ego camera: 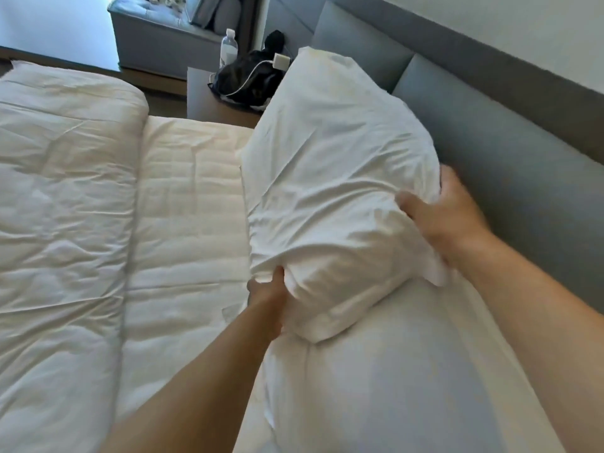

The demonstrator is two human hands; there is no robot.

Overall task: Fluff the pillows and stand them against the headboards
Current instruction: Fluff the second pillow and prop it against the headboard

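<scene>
A white pillow (330,178) stands tilted on the bed, its far end leaning toward the grey padded headboard (490,152). My left hand (266,294) grips the pillow's near lower corner, fingers dug into the fabric. At the pillow's near upper edge, on the headboard side, my right hand (441,214) clasps it with the thumb on top. A second white pillow (392,371) lies flat beneath it, close to me, between my forearms.
A rumpled white duvet (62,207) is folded back on the left, baring the quilted mattress pad (186,207). Beyond the bed a nightstand (209,106) carries a black bag (245,76), a white charger with cable and a water bottle (228,47). A grey bench stands farther back.
</scene>
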